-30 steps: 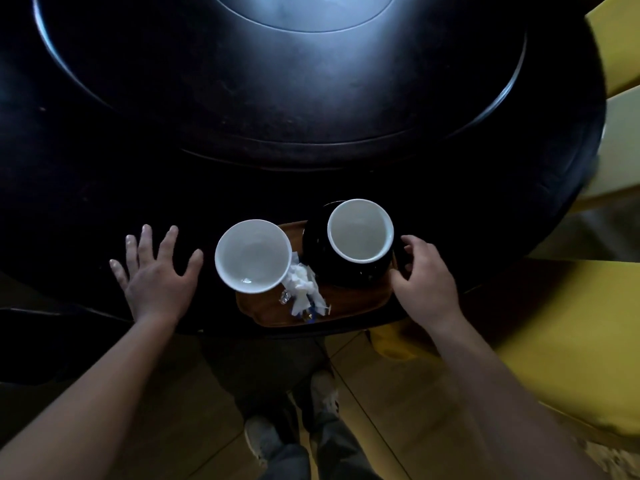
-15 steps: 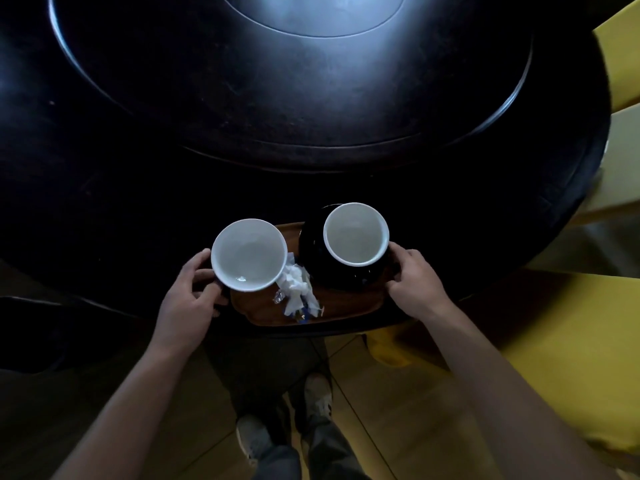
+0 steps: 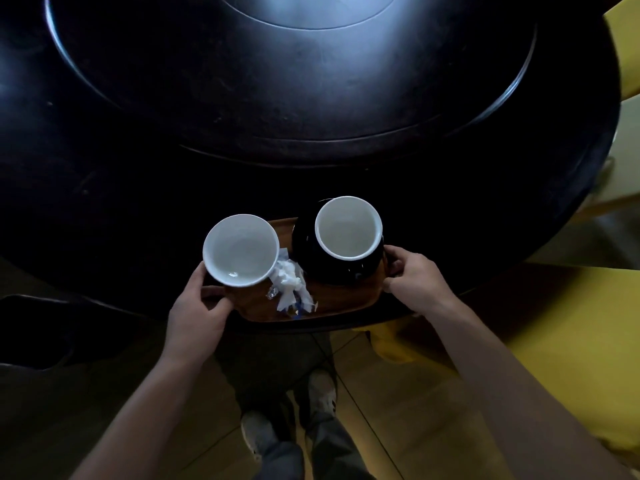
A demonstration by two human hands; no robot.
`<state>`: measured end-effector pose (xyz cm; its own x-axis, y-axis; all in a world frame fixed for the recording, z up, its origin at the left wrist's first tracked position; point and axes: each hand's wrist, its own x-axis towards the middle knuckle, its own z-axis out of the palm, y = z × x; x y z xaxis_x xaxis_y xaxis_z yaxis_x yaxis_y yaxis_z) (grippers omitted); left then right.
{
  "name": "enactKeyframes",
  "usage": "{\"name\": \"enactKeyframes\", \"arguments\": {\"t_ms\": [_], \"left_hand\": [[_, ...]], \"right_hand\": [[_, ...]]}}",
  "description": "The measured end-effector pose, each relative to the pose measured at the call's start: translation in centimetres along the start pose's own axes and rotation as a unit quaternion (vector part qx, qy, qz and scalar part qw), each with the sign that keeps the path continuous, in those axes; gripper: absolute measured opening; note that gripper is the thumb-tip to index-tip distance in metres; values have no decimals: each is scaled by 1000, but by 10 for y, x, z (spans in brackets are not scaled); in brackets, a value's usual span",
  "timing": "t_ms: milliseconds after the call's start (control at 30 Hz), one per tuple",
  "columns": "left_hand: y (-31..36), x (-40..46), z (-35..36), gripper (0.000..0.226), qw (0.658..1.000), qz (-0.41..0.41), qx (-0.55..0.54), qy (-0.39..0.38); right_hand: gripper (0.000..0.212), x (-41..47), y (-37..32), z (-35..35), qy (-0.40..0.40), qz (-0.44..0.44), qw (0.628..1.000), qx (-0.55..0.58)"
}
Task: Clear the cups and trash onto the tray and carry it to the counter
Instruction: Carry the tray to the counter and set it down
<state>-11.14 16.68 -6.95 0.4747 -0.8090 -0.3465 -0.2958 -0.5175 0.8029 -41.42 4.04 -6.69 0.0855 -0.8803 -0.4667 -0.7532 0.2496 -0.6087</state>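
Fingers [image 3: 194,282] of left hand [image 3: 197,310] curl around left end of wooden tray [image 3: 341,299]; right hand [image 3: 414,275] clamps right end. Tray sits at near edge of dark worktop [image 3: 138,168], long axis running hand to hand. On tray: white cup [image 3: 240,251] at left end, crumpled wrappers [image 3: 289,284] at middle, second cup [image 3: 348,227] on black saucer [image 3: 304,251] at right end. Lift looks next.

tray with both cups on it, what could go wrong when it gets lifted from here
The left cup overhangs the tray's left end above the left hand, so a tilt could tip it off. The right cup stands on a dark saucer and may slide. The loose crumpled trash could drop off the near edge.
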Motion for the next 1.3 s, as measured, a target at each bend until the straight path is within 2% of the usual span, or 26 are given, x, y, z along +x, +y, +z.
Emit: {"name": "enactKeyframes", "arguments": {"t_ms": [133,333,400,500,633,833,1033,1300], "left_hand": [[-2,8,-3,69,999,-22,-24,-21],[-2,25,-22,58,987,-81,-87,-109],[0,31,-22,58,976,-104,-115,-153],[2,36,-19,62,950,-147,-197,-191],[2,36,-19,67,934,-160,-242,-210],[3,36,-19,70,923,-168,-264,-223],[3,33,-15,61,930,-165,-267,-189],[0,31,-17,65,928,-161,-288,-175]], "right_hand": [[79,0,4,-8,-55,19,994,92],[80,1,7,-20,-113,35,980,157],[76,-2,7,-20,-129,25,978,161],[82,-11,7,-19,-170,13,968,183],[94,-17,15,-18,-203,18,945,257],[92,-22,20,5,-204,60,871,443],[93,-18,14,13,-161,57,906,388],[92,-15,11,12,-163,56,907,386]]}}
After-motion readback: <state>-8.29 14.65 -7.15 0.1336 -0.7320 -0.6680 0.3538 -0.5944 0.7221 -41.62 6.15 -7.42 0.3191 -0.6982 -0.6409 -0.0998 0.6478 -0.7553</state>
